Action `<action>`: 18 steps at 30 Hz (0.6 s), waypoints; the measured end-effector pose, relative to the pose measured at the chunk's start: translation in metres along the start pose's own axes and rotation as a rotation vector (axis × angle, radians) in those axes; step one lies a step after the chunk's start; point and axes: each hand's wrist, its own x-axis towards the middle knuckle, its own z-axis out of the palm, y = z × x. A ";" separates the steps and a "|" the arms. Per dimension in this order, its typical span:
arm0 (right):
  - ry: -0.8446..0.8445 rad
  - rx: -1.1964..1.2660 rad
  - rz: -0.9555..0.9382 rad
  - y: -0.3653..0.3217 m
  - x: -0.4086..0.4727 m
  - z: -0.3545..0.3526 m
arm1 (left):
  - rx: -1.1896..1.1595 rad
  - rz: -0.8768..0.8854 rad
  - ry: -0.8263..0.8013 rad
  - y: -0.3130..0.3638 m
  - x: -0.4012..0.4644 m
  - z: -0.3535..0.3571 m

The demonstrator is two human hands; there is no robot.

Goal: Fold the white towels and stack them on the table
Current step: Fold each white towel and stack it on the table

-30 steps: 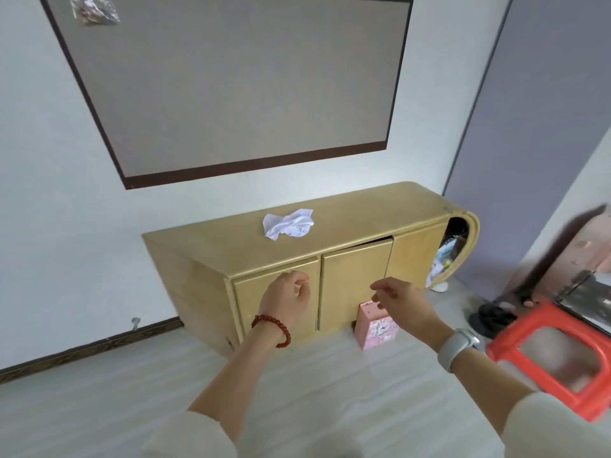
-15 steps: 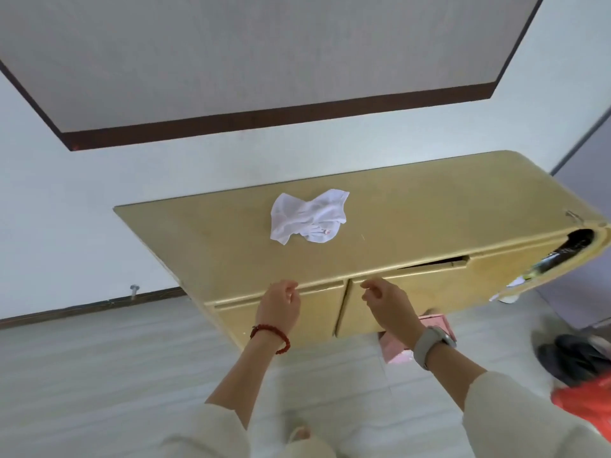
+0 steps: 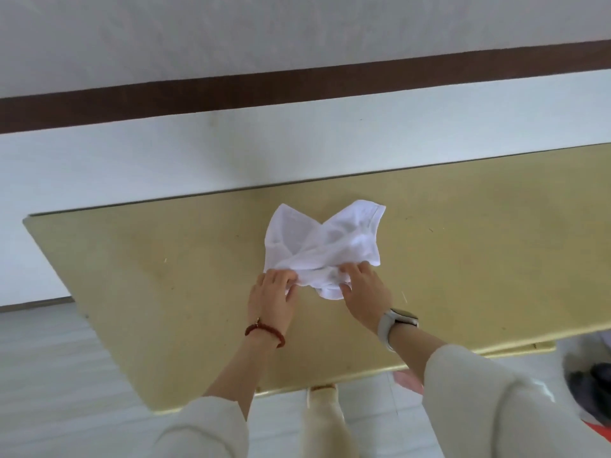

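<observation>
Wooden table [image 3: 165,276] | left hand [image 3: 272,297], right hand [image 3: 363,292] pinching crumpled white towel [image 3: 327,242]

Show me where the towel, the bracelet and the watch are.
towel [image 3: 325,241]: head view, on the crumpled middle of the cloth.
bracelet [image 3: 264,332]: head view, on the red beads across the left wrist.
watch [image 3: 398,320]: head view, on the pale strap on the right wrist.

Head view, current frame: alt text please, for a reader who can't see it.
Both hands pinch the near edge of a crumpled white towel on a yellow-tan wooden table: left hand with a red bead bracelet, right hand with a pale watch.
</observation>
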 end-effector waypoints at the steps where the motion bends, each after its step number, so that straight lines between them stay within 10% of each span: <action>1: 0.010 0.013 0.003 -0.001 0.010 -0.002 | -0.036 -0.001 0.046 -0.002 0.009 -0.003; 13: 0.441 0.483 -0.373 -0.025 0.049 -0.161 | -0.371 0.009 0.452 0.103 0.074 -0.108; 18: 0.505 0.618 -0.437 0.018 0.017 -0.239 | -0.537 0.090 0.308 0.185 0.065 -0.137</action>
